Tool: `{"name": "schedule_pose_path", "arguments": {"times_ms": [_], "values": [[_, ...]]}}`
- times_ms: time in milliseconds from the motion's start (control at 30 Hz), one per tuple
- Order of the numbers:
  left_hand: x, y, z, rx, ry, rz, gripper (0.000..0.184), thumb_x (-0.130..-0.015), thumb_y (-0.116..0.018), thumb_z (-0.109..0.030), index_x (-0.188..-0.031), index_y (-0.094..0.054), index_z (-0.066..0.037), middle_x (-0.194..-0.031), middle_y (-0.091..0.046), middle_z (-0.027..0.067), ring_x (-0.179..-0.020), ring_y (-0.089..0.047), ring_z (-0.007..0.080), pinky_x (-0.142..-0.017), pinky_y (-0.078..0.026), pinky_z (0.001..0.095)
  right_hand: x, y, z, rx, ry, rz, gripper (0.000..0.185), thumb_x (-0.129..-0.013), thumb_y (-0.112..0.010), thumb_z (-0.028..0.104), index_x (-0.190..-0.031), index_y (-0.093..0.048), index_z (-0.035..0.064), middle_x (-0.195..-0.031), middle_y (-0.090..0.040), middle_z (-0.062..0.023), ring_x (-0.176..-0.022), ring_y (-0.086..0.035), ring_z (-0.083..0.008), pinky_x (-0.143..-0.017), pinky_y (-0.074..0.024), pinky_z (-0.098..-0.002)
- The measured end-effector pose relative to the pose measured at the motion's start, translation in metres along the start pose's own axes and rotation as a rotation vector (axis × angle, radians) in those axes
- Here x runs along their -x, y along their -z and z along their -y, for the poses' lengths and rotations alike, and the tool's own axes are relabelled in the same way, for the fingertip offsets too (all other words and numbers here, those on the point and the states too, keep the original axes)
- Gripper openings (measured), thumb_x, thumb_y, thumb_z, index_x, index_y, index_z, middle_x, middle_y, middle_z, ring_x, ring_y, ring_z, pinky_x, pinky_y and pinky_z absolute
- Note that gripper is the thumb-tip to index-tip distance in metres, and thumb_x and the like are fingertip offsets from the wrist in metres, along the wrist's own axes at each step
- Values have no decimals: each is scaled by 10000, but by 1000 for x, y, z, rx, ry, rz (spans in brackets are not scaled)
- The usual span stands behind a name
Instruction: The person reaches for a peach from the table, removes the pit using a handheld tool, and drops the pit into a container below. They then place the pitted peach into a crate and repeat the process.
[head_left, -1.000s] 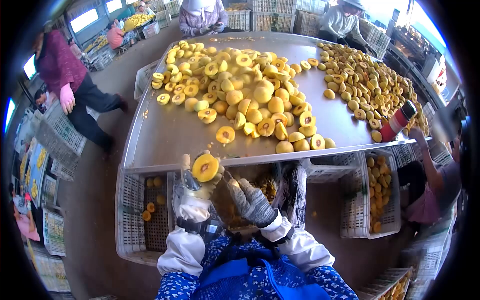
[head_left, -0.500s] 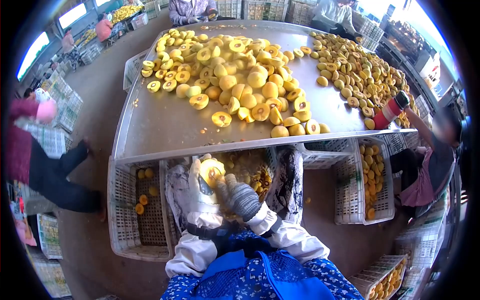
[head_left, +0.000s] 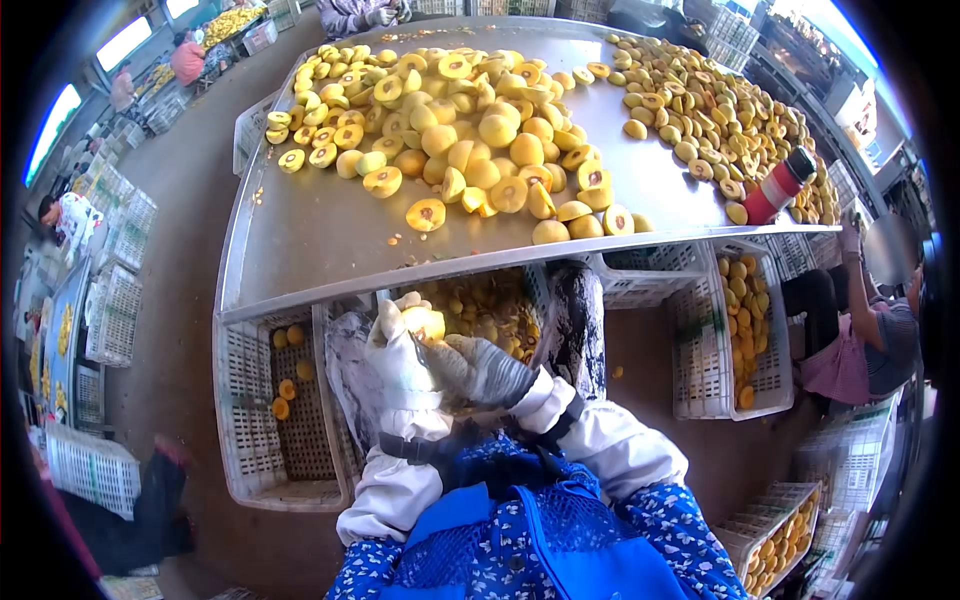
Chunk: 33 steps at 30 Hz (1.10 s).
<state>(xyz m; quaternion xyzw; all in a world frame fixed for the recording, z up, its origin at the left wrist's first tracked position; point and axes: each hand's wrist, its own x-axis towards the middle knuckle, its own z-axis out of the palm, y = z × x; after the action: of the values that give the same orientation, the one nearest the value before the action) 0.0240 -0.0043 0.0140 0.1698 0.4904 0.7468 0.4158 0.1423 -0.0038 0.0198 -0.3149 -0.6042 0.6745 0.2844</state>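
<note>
My left hand [head_left: 400,355], in a white glove, is closed around a halved yellow peach [head_left: 424,323] above my lap. My right hand [head_left: 485,370], in a grey knitted glove, is closed with its fingertips against the fruit; whatever it may grip is hidden. Below and behind both hands is a crate [head_left: 540,300] of peach pieces between my knees. On the metal table [head_left: 320,240] in front lies a large heap of peach halves [head_left: 500,130], several with the brown stone or its hollow facing up.
A second heap of halves [head_left: 720,120] and a red flask [head_left: 775,190] are on the table's right. A crate [head_left: 240,420] with a few halves stands left; a fuller crate [head_left: 735,330] stands right. One person [head_left: 870,330] sits at right; another person's dark-trousered leg [head_left: 150,500] is lower left.
Both hands have stayed together at the peach, which has tilted so its cut face shows less. The walking person at left has moved towards the lower left. The view has shifted slightly.
</note>
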Motion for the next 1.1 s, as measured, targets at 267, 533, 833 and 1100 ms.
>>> {"name": "schedule_pose_path", "arguments": {"times_ms": [267,533,833,1100], "values": [[9,-3,-9,-235,-143,242,344,-953,-521,-246,-882,-657,61,-809,-678,121,-647,-639,170,-613,-517,263,6,36,4,-445,-427,347,343,-947,-512,365,-923,-626,42,-675,-578,-3,-670,-560,-111,-545,-440,-245],[-31,44,-5,442,375,157,369,-913,-532,-393,-976,-602,-37,-844,-645,125,-700,-650,288,-584,-561,393,14,-4,-40,-1405,-326,233,369,-950,-476,404,-1131,-547,90,-809,-582,-15,-588,-548,-97,-526,-458,-226],[-117,7,-94,-1610,-853,213,557,-778,-689,-314,-1249,-492,-91,-1308,-441,187,-1180,-437,356,-980,-379,463,4,15,-131,-1035,-588,-54,520,-891,-437,611,-826,-549,108,-468,-435,-27,-312,-352,-173,-324,-301,-315],[-187,-116,-14,-2104,-378,984,673,-761,-646,-426,-1316,-402,-136,-1377,-387,206,-1311,-321,396,-1005,-350,497,0,24,-111,-898,-605,-173,459,-899,-452,588,-796,-521,146,-479,-423,-6,-331,-361,-159,-332,-286,-317]]}}
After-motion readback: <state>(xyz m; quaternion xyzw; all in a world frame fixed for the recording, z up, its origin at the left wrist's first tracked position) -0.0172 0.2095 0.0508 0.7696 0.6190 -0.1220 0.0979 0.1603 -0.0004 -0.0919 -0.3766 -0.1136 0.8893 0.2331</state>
